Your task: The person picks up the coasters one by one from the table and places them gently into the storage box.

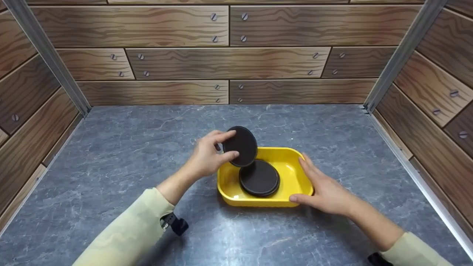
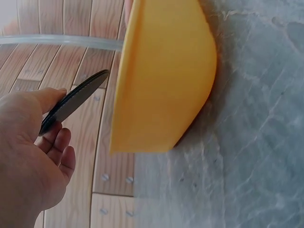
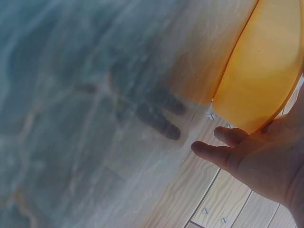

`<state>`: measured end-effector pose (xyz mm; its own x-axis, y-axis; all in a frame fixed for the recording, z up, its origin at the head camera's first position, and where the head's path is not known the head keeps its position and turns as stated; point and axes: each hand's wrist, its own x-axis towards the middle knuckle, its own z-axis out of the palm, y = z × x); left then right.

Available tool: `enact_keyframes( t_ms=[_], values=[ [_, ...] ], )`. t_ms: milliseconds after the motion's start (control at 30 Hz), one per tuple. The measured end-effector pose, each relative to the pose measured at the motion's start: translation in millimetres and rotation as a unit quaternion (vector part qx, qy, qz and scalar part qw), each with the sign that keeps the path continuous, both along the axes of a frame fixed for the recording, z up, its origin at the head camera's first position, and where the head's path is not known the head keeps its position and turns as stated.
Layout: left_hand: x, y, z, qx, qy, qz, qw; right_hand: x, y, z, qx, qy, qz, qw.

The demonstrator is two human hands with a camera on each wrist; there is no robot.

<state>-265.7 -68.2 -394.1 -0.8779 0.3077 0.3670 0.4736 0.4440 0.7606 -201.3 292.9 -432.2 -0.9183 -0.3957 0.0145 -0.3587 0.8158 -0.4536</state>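
A yellow tray sits on the grey stone-look tabletop. Inside it lies a round dark disc, flat on the tray floor. My left hand pinches a second dark disc by its left edge and holds it tilted above the tray's left rear part. In the left wrist view the disc shows edge-on between thumb and fingers, beside the tray's outer wall. My right hand rests with straight fingers against the tray's right wall, thumb at the front corner. The right wrist view shows those fingers beside the tray.
Wood-pattern panels wall in the tabletop at the back and both sides, with metal corner posts. Bare tabletop stretches to the left, behind and in front of the tray.
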Motion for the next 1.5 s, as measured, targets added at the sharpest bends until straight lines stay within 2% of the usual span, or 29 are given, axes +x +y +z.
enact_keyframes(
  t_ms=[167,633,1000,1300,1500],
  values=[
    [4.3,8.7,-5.1,-0.011,-0.018,-0.021,0.9995,0.6,0.1,-0.5,0.001,0.002,0.001,1.000],
    [13.2,31.8,-13.5,-0.061,-0.025,-0.080,0.9946,4.6,4.5,2.7,0.009,0.001,-0.009,1.000],
    [16.9,39.6,-18.4,-0.108,-0.015,-0.091,0.9899,9.1,6.6,2.9,0.001,0.012,-0.006,1.000],
    [19.6,39.4,-20.6,-0.191,-0.027,-0.087,0.9774,9.5,3.3,0.9,0.002,0.002,-0.010,1.000],
    [20.4,44.1,-20.5,-0.261,0.006,-0.080,0.9620,11.9,6.2,2.5,0.005,0.001,-0.013,1.000]
  ],
)
